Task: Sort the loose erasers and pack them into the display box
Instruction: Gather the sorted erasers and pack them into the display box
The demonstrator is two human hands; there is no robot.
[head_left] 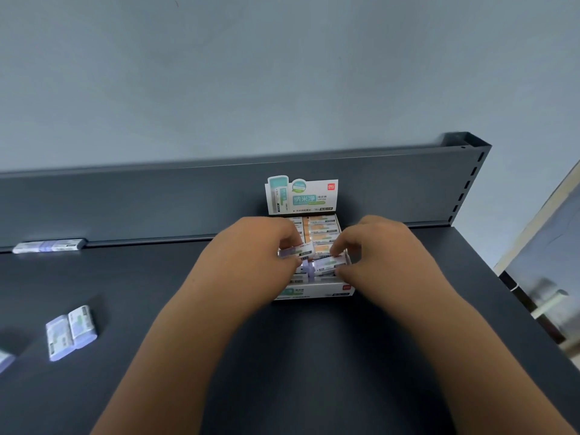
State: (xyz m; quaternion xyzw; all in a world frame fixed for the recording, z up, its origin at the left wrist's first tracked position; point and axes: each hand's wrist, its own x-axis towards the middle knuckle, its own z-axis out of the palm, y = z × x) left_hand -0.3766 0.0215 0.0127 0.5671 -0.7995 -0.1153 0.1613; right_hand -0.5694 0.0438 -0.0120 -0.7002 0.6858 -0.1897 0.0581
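Both your forearms come in from frame bottom and converge over the box (314, 291). Box sits on the shelf (282, 356), rear against the back panel (157, 199), right of centre. Header card (303, 196) stands upright at the box's rear.

L hand (251, 249): back of hand up, wrist roughly straight, fingers curled down over the box's left half. Thumb + fingertips pinch a purple eraser (296, 251), held abt level, barcode side toward you, just above the packed ones.

R hand (379, 246): mirrored pose, fingers curled inward, thumb low near the box front. It pinches a 2nd eraser (329, 264), also purple, tilted, over the box's front right. The two held erasers are v. close at the middle; can't tell if they touch.

Box contents: orange erasers (323, 230) packed in rows at rear right. Purple ones at front, mostly hidden under your hands, so count unclear.

Not packed yet:
- loose pair (70, 331), side by side and touching, on the shelf well left of the box
- back row (48, 246), lying along the foot of the back panel, far left
- edge eraser (4, 361), cut off by the left frame edge
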